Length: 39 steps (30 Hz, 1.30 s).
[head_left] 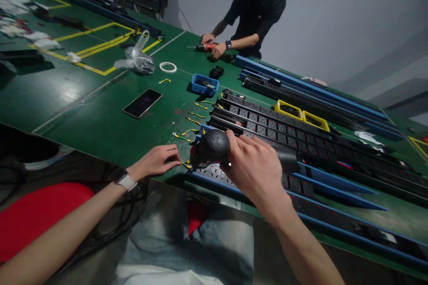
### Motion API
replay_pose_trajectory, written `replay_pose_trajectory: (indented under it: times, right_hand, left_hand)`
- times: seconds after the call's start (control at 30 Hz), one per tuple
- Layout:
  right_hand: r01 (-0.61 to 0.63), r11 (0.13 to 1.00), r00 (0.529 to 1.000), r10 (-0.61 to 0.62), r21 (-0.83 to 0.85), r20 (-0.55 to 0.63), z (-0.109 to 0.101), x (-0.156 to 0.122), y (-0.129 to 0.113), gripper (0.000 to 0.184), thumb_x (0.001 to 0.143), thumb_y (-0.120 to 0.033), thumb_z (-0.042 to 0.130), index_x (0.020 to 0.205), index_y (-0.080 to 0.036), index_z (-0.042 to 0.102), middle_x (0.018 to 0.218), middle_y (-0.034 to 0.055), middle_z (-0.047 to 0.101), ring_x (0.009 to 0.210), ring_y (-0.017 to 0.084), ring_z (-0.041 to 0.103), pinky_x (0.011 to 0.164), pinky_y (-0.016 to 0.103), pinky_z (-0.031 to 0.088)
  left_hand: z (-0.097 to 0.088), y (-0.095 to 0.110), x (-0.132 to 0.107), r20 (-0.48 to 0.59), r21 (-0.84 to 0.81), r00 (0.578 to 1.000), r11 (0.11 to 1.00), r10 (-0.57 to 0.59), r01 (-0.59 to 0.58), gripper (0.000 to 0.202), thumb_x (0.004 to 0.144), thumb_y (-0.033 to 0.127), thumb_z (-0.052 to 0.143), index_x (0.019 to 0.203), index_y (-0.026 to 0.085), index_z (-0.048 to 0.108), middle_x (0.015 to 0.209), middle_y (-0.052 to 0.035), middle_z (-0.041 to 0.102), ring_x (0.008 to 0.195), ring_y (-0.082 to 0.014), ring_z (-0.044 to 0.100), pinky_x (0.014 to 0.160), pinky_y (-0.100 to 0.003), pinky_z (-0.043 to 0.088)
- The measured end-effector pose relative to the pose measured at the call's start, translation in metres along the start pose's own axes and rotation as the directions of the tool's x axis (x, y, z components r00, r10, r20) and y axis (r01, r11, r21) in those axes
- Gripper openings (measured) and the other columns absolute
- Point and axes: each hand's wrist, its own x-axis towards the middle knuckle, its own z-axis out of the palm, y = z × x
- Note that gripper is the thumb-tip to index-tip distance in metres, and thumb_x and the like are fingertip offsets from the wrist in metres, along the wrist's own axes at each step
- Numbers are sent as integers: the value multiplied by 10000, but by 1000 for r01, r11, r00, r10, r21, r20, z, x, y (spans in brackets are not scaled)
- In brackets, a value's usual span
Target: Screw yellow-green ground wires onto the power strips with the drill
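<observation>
Two hands operate at the near end of the power strip [214, 172]. The right hand [257, 171] is closed around the black electric screwdriver [210, 147], directly above that end. The left hand [157, 160], loosely curled, rests just left of the strip, fingertips at a yellow wire [186, 165]; grip cannot be determined.

One phone [142, 103], one blue bin [205, 85], one tape ring [167, 67], one plastic bag [135, 59], two yellow trays [279, 106], two electric screwdrivers [211, 146].

Head camera looks down, close over green table [100, 116].
</observation>
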Motion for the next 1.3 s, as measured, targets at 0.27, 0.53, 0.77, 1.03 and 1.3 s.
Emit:
replay_pose_trajectory:
  times: [0.27, 0.53, 0.77, 1.03, 1.3]
  right_hand:
    - [128, 990, 992, -129, 51, 3, -6, 5, -1, 214, 866, -143, 557, 1080, -139, 566, 758, 20, 659, 718, 184, 573, 673, 335, 318]
    - [137, 990, 989, -136, 18, -53, -9, 10, -11, 96, 929, -155, 557, 1023, -160, 576, 747, -2, 639, 699, 174, 555, 667, 329, 315]
    - [135, 991, 989, -135, -5, -53, -9, 10, -7, 192, 848, -159, 649, 1025, -158, 573, 756, -10, 639, 716, 180, 577, 681, 325, 344]
    - [159, 987, 985, -160, -21, -71, -7, 9, -4, 310, 752, -152, 718, 1034, -152, 590, 740, -20, 625, 712, 183, 581, 690, 324, 357]
    - [192, 981, 977, -194, -36, -90, -9, 11, -3, 218, 760, -126, 659, 968, -167, 608, 711, -10, 618, 678, 184, 558, 671, 322, 350]
  left_hand:
    - [4, -4, -3, -68, 121, 998, 993, 12, -4, 144, 945, 307, 560, 910, 194, 642, 894, -55, 657, 807, -189, 628, 710, -290, 452]
    - [7, -4, -2, -65, 117, 998, 993, 2, 5, 107, 915, 286, 591, 959, 199, 636, 890, -42, 653, 777, -189, 621, 678, -280, 435]
    - [9, -5, -1, -91, 119, 996, 993, -3, 14, 103, 892, 299, 613, 931, 206, 637, 894, -52, 642, 808, -206, 633, 713, -291, 467]
    - [5, 2, 1, -50, 193, 999, 981, -3, 13, 134, 935, 307, 560, 988, 191, 599, 974, -65, 618, 866, -208, 619, 757, -306, 458]
    - [2, 9, 3, -48, 229, 999, 973, -10, 21, 140, 928, 320, 565, 969, 190, 599, 933, -57, 603, 829, -199, 595, 724, -298, 433]
